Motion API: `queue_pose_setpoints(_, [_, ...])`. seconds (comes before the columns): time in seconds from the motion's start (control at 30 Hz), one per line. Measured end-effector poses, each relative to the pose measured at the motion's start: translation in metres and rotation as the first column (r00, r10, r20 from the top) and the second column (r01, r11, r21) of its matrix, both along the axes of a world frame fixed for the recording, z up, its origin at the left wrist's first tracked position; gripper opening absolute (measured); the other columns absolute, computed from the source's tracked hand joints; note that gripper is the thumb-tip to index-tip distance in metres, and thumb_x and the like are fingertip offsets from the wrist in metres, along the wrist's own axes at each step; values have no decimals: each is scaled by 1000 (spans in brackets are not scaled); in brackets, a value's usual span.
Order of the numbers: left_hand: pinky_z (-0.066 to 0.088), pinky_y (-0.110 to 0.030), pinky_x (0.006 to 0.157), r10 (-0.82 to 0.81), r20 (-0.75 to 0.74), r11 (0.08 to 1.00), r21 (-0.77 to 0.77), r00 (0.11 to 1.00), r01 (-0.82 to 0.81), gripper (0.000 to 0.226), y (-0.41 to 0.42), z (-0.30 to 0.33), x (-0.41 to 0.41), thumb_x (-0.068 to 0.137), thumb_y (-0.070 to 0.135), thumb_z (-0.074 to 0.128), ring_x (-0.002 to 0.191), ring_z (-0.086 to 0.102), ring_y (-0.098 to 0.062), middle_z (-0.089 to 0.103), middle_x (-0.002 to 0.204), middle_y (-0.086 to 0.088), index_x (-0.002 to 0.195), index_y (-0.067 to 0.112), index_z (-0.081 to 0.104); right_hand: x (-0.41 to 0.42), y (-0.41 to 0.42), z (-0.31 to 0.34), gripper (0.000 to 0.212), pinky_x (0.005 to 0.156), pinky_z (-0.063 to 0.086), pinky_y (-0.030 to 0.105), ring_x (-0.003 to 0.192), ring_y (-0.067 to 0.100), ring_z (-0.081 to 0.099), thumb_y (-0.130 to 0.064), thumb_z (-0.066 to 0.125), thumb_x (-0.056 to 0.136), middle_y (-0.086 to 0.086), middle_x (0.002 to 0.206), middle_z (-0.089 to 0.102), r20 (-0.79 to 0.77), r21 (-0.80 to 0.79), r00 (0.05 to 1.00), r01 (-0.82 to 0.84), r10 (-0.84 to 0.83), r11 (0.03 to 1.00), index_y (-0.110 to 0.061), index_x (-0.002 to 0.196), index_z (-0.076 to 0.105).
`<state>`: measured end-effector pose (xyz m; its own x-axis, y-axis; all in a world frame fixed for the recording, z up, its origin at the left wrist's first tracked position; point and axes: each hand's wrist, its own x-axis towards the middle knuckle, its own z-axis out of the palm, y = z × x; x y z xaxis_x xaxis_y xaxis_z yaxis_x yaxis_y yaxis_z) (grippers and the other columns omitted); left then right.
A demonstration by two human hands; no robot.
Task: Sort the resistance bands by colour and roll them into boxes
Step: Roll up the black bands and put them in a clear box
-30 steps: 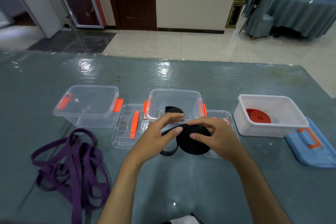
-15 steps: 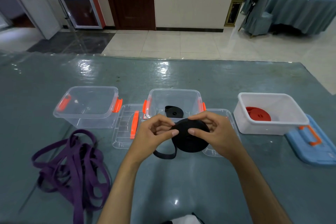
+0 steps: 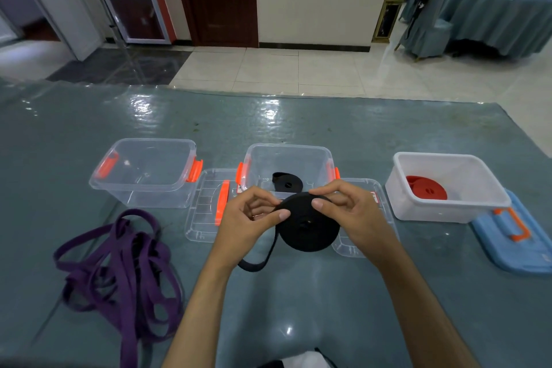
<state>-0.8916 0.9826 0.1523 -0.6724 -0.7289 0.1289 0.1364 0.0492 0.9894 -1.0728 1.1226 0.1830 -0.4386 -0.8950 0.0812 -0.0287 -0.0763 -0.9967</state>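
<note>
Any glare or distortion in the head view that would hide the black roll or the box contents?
Head view: bright glare patches sit on the table cover behind the boxes, none on the black roll pinched by the left hand and right hand; wide-angle bending curves the edges; the centre is sharp, and the middle box contents read clearly.

Bright, even daylight here; white glare patches shine on my table [image 3: 388, 140] toward its far edge and near edge. Wide-angle lens bows that far edge, shadows stay soft, focus mostly sharp.
</note>
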Motion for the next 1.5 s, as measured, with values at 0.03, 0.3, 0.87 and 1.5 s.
queue_pose_setpoints(0.03, [60,-26,87,-15,-1,1000,13,1000,15,24,-1,0,0,76,26,93,96,78,-22,79,99,-5,93,24,75,1,0,0,17,85,61,27,98,24,79,-1,71,96,9,101,82,-6,-25,1000,19,-19,1000,-7,111,74])
queue_pose_setpoints(0.3, [60,-27,91,-58,41,998,27,997,57,32,-11,-6,6,78,18,93,104,77,-25,80,109,-7,106,22,77,1,-1,-7,22,86,62,27,101,22,79,-6,76,94,4,105,82,-49,11,998,31,-30,999,-16,113,76])
queue_pose_setpoints(0.87, [59,-23,90,-43,34,999,-31,999,44,22,-7,-2,-1,86,10,87,102,78,-19,81,107,-2,104,19,80,-10,5,-6,48,79,65,32,96,26,80,-3,85,84,5,106,82,-108,39,992,-61,65,997,-32,122,77])
queue_pose_setpoints(1.5, [59,-26,86,8,-20,998,69,1000,-7,24,2,-11,-11,82,15,88,101,78,-21,80,106,-3,102,24,78,-9,7,-22,57,77,64,40,97,36,77,-19,92,76,13,107,79,44,109,997,-63,59,992,-31,119,55])
